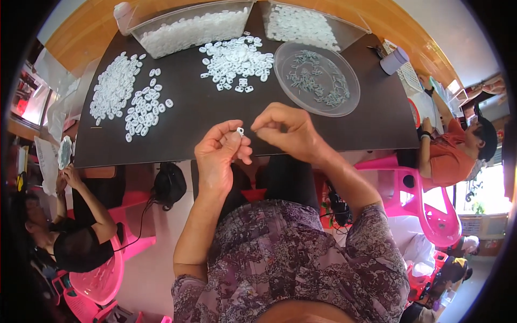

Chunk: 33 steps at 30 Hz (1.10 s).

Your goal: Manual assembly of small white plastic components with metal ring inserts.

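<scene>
My left hand (219, 153) is closed, pinching a small white plastic piece (240, 131) upright between thumb and forefinger. Just right of it, my right hand (290, 131) has its thumb and forefinger pressed together; whatever they hold is too small to make out. Both hands are above the near edge of the dark table (199, 116). Beyond them lies a heap of small white plastic pieces (237, 60) with holes. A round clear tray (353, 102) on the right holds many small grey screw-like parts (309, 81).
At left are a large pile of white oval pieces (114, 86) and a smaller one (145, 110). Two clear bins (188, 40) (323, 24) of white pieces stand at the back. A lidded cup (394, 61) is at right. People sit on both sides, near pink chairs (401, 188).
</scene>
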Tool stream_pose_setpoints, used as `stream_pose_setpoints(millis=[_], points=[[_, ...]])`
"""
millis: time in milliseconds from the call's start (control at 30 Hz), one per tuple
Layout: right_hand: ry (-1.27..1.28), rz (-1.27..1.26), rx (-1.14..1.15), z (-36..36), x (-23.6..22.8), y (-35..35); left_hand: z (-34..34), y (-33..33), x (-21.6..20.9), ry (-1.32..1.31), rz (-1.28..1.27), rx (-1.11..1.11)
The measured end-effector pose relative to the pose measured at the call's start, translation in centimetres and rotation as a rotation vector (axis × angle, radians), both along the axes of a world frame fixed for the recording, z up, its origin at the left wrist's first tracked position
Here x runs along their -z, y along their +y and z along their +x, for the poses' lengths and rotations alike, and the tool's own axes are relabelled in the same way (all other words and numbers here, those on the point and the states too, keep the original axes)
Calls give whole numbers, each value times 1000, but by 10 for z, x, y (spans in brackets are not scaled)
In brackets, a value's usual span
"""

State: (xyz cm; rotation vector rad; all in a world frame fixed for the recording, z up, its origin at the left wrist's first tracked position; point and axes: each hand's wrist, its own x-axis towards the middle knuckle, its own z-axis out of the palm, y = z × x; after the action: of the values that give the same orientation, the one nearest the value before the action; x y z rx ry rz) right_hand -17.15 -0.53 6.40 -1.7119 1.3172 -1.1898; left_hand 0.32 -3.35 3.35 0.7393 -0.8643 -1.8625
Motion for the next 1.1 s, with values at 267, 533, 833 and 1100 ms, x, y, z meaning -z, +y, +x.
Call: stream_pose_setpoints(millis=[267, 533, 833, 1100], points=[[62, -18, 14, 20, 2, -1, 3, 10, -1, -40, -47, -22], [-38, 130, 35, 21, 3, 4, 7, 11, 3, -5, -12, -10], [-64, 147, 10, 23, 6, 4, 7, 14, 4, -43, -13, -37], [-66, 157, 6, 27, 8, 5, 7, 18, 5, -60, -64, -67]])
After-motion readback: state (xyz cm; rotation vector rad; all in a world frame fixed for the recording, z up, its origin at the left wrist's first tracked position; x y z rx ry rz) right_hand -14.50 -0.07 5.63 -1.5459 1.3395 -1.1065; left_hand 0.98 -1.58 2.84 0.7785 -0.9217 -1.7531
